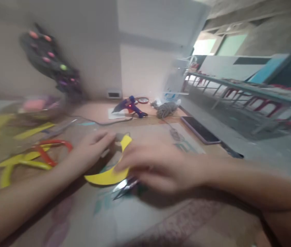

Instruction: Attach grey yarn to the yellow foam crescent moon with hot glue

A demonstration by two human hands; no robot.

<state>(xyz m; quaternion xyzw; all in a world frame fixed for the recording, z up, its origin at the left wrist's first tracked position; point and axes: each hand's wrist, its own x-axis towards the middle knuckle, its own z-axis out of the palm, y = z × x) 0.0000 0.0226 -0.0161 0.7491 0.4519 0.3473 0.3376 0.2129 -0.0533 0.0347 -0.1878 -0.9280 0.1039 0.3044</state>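
A yellow crescent-shaped cut-out, apparently paper or foam sheet, lies between my hands. My right hand is over its right side, fingers bent and fingertips closed on its inner edge; motion blurs them. Pointed metal blades, like those of scissors, stick out leftward below that hand, their handles hidden under it. My left hand is just left of the crescent's upper tip, fingers reaching right and apart from the thumb, with nothing clear between them. A thin dark loop shows beside the upper tip.
Orange-red handles and yellow strips lie left, by my left forearm. Toward the wall are a blue glue gun with a red light, its cord, and grey yarn. A phone lies at the right edge. A dark decorated crescent hangs behind.
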